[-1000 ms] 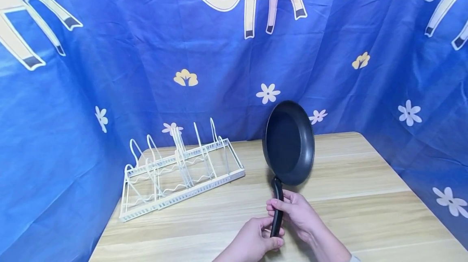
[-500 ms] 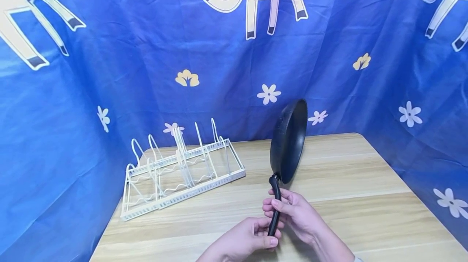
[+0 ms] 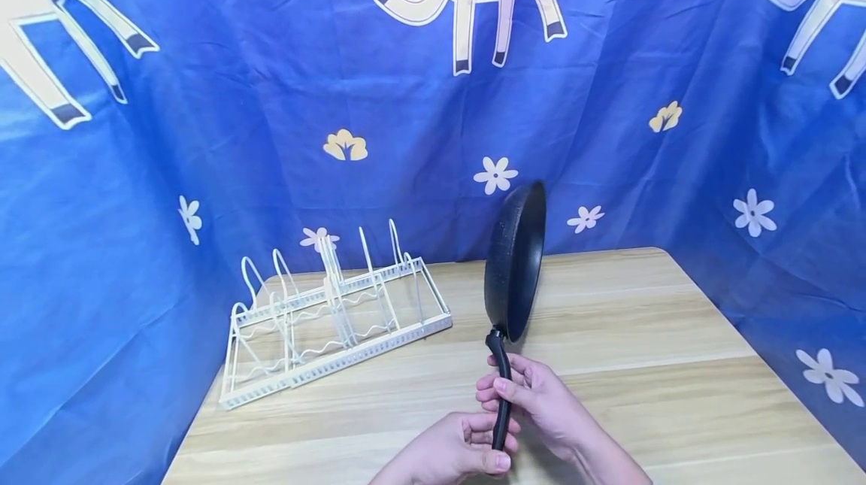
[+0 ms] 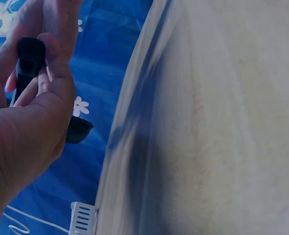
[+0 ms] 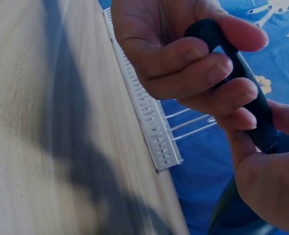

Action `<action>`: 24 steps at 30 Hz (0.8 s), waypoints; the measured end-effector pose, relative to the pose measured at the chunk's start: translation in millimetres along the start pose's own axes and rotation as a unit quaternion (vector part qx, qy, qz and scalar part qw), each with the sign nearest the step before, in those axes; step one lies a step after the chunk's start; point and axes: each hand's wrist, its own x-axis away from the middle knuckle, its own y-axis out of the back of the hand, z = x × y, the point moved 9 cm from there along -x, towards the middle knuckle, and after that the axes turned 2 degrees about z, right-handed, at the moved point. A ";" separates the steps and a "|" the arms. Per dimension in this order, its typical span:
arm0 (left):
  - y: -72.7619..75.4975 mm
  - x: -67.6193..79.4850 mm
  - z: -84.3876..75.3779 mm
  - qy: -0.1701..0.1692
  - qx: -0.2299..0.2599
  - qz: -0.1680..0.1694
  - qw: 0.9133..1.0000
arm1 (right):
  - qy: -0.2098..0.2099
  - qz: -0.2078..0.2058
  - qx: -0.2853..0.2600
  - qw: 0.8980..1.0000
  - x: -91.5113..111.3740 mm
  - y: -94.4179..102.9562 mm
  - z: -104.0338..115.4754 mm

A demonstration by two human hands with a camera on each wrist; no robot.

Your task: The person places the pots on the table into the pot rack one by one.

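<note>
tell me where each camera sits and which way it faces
Head: worn on the head, facing forward and down; pan, rack, left hand and right hand show.
Left wrist: on that wrist, facing handle and table; both hands show.
Right wrist: on that wrist, facing the same handle; both hands show.
Shared: both wrist views show handle, table and rack.

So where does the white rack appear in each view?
Head: white rack on the table, left of centre.
Left wrist: rack, bottom left, cut off.
Right wrist: part of rack, slanting down from top toward the middle.
Shared landmark: black pan handle, gripped in every view.
</note>
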 end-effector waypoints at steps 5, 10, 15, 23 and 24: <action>0.8 3.9 -4.2 -0.018 -0.059 -0.016 0.998 | 0.000 0.002 0.009 1.000 -1.8 -3.5 0.7; 1.2 9.5 -3.0 -0.018 -0.027 -0.039 0.999 | -0.009 0.013 0.006 1.000 -3.9 -8.6 -1.2; 3.3 14.2 -2.2 -0.024 -0.016 -0.067 0.997 | -0.002 0.018 0.017 1.000 -6.7 -11.0 0.7; 9.9 16.3 -12.2 -0.030 -0.052 -0.123 0.991 | 0.026 0.049 0.036 0.998 -13.7 -16.8 13.7; 10.7 16.6 -14.0 -0.029 -0.051 -0.130 0.990 | 0.028 0.054 0.038 0.997 -14.9 -17.2 15.2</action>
